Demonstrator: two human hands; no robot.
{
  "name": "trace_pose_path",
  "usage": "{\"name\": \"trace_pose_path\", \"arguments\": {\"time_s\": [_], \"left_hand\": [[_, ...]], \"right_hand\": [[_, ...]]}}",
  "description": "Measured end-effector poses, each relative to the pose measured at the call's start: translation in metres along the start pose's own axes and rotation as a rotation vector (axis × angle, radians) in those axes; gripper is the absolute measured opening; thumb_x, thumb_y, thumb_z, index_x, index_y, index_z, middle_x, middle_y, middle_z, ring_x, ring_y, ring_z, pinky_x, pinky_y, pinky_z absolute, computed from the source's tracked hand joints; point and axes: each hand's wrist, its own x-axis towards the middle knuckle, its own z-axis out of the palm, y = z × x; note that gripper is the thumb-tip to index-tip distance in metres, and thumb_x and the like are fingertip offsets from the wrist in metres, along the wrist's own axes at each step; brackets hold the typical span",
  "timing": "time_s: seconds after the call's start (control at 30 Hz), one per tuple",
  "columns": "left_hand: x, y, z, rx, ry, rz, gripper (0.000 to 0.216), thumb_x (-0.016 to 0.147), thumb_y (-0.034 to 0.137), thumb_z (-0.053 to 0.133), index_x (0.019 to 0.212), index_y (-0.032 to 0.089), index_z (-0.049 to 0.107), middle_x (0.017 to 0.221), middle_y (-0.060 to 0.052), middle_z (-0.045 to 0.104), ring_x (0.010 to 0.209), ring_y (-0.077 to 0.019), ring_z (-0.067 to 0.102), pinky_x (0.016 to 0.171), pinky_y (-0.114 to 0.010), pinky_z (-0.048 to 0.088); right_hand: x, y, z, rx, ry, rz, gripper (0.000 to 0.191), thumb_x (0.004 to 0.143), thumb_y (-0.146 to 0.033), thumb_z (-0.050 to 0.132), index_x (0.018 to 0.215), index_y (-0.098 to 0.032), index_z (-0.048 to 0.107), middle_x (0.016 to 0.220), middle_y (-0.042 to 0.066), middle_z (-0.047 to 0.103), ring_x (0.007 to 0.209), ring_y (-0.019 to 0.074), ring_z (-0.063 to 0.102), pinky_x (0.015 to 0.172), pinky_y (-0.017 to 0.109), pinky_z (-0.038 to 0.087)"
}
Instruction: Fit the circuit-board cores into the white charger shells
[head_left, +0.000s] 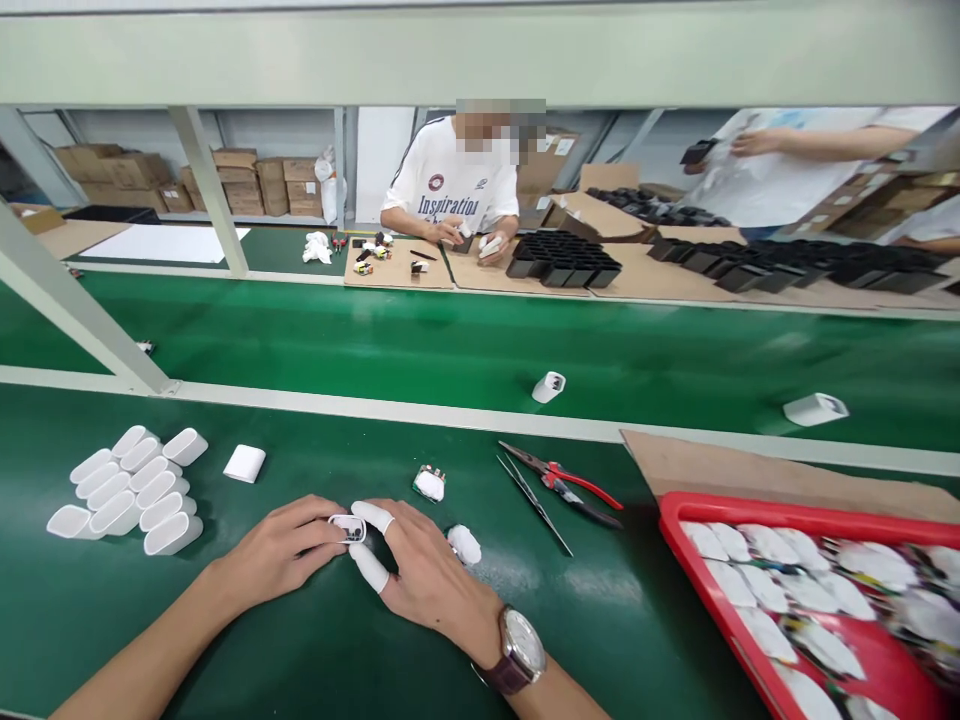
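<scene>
My left hand (281,550) and my right hand (420,570) meet over the green mat, both pinched on one small white charger part (347,528). White finger cots cover several right-hand fingers, and a watch (519,652) sits on that wrist. Just beyond the hands lies a small circuit module (429,484). Red-handled pliers (562,483) and tweezers (534,502) rest to the right. A stack of white oval shells (127,490) is at the left, with one loose white shell (244,463) beside it.
A red tray (679,510) of white modules stands at the lower right on cardboard. Two white chargers (548,387) (814,408) lie on the conveyor belt. Across it, a seated person (454,195) works beside black trays (562,262); another person stands at far right.
</scene>
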Motion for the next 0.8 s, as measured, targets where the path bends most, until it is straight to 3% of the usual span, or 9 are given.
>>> {"name": "trace_pose_path", "arguments": {"time_s": [0.1, 0.27, 0.33, 0.43, 0.5, 0.57, 0.7, 0.8], "left_hand": [[0.004, 0.003, 0.001, 0.069, 0.079, 0.035, 0.02, 0.101, 0.006, 0.062, 0.109, 0.024, 0.065, 0.121, -0.01, 0.069, 0.102, -0.0208, 0.068, 0.086, -0.035, 0.058], [0.007, 0.012, 0.005, 0.089, 0.065, -0.047, 0.014, 0.102, 0.009, 0.059, 0.1, 0.023, 0.064, 0.114, -0.008, 0.071, 0.089, -0.0174, 0.066, 0.077, -0.032, 0.054], [0.009, 0.015, 0.003, 0.036, 0.075, -0.129, 0.009, 0.102, 0.015, 0.061, 0.099, 0.023, 0.062, 0.109, -0.008, 0.071, 0.089, -0.0172, 0.069, 0.076, -0.029, 0.055], [0.022, 0.011, -0.012, -0.002, 0.047, -0.275, 0.008, 0.101, 0.025, 0.062, 0.094, 0.022, 0.061, 0.104, -0.006, 0.072, 0.084, -0.0158, 0.07, 0.073, -0.026, 0.057], [0.042, -0.002, -0.033, 0.075, 0.009, -0.343, 0.011, 0.099, 0.031, 0.063, 0.091, 0.022, 0.063, 0.106, -0.005, 0.073, 0.086, -0.0169, 0.071, 0.076, -0.028, 0.058], [0.071, -0.027, -0.058, 0.234, 0.003, -0.438, 0.014, 0.094, 0.035, 0.066, 0.088, 0.022, 0.064, 0.107, -0.006, 0.074, 0.09, -0.0199, 0.073, 0.082, -0.03, 0.058], [0.126, -0.087, -0.102, 0.497, 0.112, -0.686, 0.013, 0.086, 0.03, 0.064, 0.08, 0.019, 0.064, 0.098, -0.011, 0.075, 0.091, -0.0287, 0.073, 0.085, -0.038, 0.057], [0.142, -0.114, -0.115, 0.544, 0.128, -0.777, 0.016, 0.085, 0.033, 0.063, 0.079, 0.018, 0.067, 0.094, -0.014, 0.075, 0.094, -0.0335, 0.074, 0.084, -0.04, 0.056]], "right_hand": [[0.002, 0.003, -0.004, -0.042, 0.081, -0.01, 0.041, 0.105, -0.015, 0.047, 0.146, -0.02, 0.047, 0.127, 0.013, 0.07, 0.112, 0.0271, 0.07, 0.095, 0.048, 0.062], [0.01, 0.017, -0.02, -0.241, 0.196, -0.01, 0.04, 0.104, -0.01, 0.046, 0.143, -0.017, 0.052, 0.128, 0.013, 0.07, 0.112, 0.0278, 0.067, 0.099, 0.047, 0.056], [0.012, 0.026, -0.035, -0.359, 0.146, 0.087, 0.036, 0.103, -0.012, 0.046, 0.138, -0.015, 0.056, 0.127, 0.015, 0.068, 0.111, 0.0299, 0.065, 0.097, 0.048, 0.054], [0.01, 0.04, -0.055, -0.461, -0.056, 0.332, 0.024, 0.101, -0.02, 0.054, 0.122, -0.012, 0.064, 0.117, 0.018, 0.067, 0.104, 0.0334, 0.064, 0.091, 0.047, 0.051], [0.007, 0.048, -0.06, -0.459, -0.181, 0.432, 0.018, 0.098, -0.025, 0.063, 0.109, -0.012, 0.067, 0.108, 0.017, 0.066, 0.098, 0.0338, 0.064, 0.087, 0.046, 0.049], [0.006, 0.053, -0.059, -0.432, -0.239, 0.436, 0.015, 0.095, -0.024, 0.069, 0.104, -0.013, 0.068, 0.104, 0.015, 0.067, 0.094, 0.0313, 0.065, 0.084, 0.042, 0.048], [0.008, 0.052, -0.054, -0.386, -0.239, 0.326, 0.017, 0.091, -0.01, 0.066, 0.106, -0.019, 0.067, 0.107, 0.008, 0.068, 0.095, 0.0239, 0.064, 0.084, 0.034, 0.047], [0.008, 0.049, -0.054, -0.381, -0.23, 0.279, 0.02, 0.09, -0.009, 0.067, 0.107, -0.02, 0.067, 0.113, 0.007, 0.068, 0.102, 0.023, 0.064, 0.089, 0.034, 0.048]]}}
